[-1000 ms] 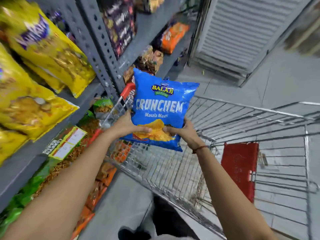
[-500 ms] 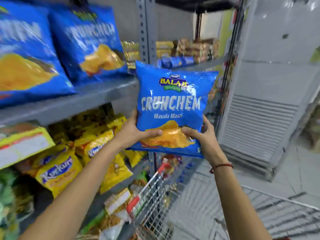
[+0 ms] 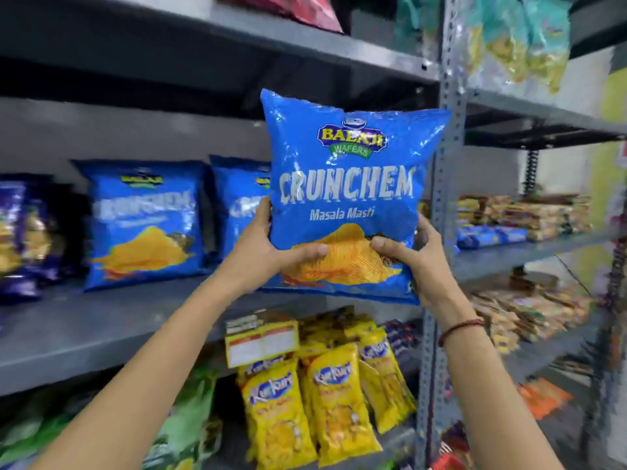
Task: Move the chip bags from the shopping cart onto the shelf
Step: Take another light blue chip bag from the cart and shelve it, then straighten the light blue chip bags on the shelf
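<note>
Blue Crunchem Masala Masti chip bag (image 3: 346, 184) held upright, label facing the camera, in front of the grey metal shelf (image 3: 135, 320), its lower edge just above the shelf's front lip. Left hand (image 3: 261, 252) clamped on the bag's lower left corner: thumb across the front over the printed chip picture, fingers hidden behind the bag. Right hand (image 3: 419, 262) clamped on the lower right corner the same way, thumb on the front, fingers curled round the side edge and back. Thumb tips close together, not touching. Red thread bracelet (image 3: 459, 329) on the right wrist. Both forearms bare, reaching up from the near bottom corners. On the shelf, left of the held bag, two more blue Crunchem bags: left one (image 3: 142, 225) standing and leaning back, fully visible; second one (image 3: 237, 205) partly hidden behind the held bag and left hand. Dark blue packets (image 3: 23, 232) at far left, blurred. Perforated grey upright post (image 3: 444, 205) directly right of the held bag; touching or not, cannot tell. Below, yellow Kurkure packets (image 3: 332, 401) standing in a cluster, a yellow price label (image 3: 261, 344) on the shelf edge above them. Right bay holding stacked biscuit-like packs (image 3: 522, 215), blurred. Shopping cart out of view.
</note>
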